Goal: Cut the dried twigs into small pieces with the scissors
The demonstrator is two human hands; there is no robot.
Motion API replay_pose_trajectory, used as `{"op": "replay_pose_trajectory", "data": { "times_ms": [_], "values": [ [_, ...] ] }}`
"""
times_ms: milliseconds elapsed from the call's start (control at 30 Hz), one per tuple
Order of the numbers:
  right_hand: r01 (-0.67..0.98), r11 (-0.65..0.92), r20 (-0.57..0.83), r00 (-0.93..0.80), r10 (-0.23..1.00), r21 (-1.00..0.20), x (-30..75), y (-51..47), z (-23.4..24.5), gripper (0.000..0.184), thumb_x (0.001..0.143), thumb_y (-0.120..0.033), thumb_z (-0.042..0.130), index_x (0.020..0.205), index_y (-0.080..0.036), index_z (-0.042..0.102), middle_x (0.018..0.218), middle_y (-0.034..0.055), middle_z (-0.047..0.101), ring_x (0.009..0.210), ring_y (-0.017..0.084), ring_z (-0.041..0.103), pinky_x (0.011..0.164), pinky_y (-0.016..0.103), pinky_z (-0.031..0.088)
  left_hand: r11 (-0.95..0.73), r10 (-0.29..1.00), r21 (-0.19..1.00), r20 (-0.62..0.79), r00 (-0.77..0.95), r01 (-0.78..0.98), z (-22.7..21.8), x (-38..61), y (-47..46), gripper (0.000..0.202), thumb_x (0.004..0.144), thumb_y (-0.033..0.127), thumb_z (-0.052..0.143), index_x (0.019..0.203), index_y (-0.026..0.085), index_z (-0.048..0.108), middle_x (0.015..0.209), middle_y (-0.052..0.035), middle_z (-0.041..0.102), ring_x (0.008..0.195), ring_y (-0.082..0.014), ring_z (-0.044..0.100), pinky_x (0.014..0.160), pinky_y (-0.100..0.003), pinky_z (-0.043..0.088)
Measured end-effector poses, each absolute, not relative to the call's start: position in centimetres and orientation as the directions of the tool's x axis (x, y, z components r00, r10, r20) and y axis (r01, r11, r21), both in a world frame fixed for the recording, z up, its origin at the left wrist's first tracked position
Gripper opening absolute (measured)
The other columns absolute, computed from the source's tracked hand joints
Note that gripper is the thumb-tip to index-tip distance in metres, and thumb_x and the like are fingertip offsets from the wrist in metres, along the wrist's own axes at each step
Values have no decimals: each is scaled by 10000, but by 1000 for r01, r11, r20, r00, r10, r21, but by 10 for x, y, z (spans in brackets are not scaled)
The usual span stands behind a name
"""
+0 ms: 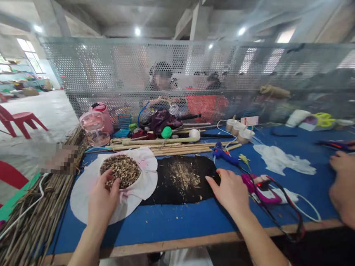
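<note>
My left hand (104, 197) reaches over a bowl-shaped heap of brown, chopped plant bits (124, 167). Its thumb and fingers are apart, with the fingertips touching the bits. White cloth (81, 195) spreads around the heap and hides any container under it. To the right lies a black cloth sheet (166, 192) with pale shavings (186, 175) scattered over its middle. At the sheet's right edge, my right hand (233, 191) has its thumb on top and its other fingers curled; it appears to grip that edge.
Bundled thin sticks (43, 208) line the left side. Behind the cloths lie bamboo rods (163, 148), a green ball (166, 132) and a pink bottle (104, 116). A blue glue gun (223, 153) and corded purple device (262, 192) sit right. Another person's hands (351, 185) are at far right.
</note>
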State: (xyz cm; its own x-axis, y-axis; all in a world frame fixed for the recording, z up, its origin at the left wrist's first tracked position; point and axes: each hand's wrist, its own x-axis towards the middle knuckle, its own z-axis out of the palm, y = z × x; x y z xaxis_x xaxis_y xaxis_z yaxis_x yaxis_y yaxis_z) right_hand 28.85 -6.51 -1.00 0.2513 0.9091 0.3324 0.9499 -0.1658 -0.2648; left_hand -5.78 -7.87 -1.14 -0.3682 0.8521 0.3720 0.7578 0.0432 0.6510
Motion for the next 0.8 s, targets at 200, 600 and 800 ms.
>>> {"op": "replay_pose_trajectory", "data": {
  "times_ms": [200,600,800],
  "values": [
    [972,-219,139,229,963,-80,315,-50,-24,276,771,-460,544,728,-194,606,816,93,586,760,230,579,586,289,364,-77,927,674,319,-196,734,-25,-33,-100,346,810,446,450,879,178,658,769,-53,672,596,-163,579,609,-285,470],
    [958,34,302,56,952,-283,215,-36,5,198,847,-362,448,886,-205,562,776,54,676,715,203,616,565,274,316,-108,948,690,287,-134,716,-42,-28,-101,316,818,396,447,864,176,668,828,-64,696,637,-166,608,629,-272,464],
    [930,275,205,-228,952,-243,163,-38,-6,284,843,-488,455,837,-220,548,812,28,673,732,185,624,559,258,305,-85,960,693,249,-127,716,-40,-26,-102,297,827,365,441,868,178,669,856,-67,701,680,-175,623,645,-275,461]
  ]
}}
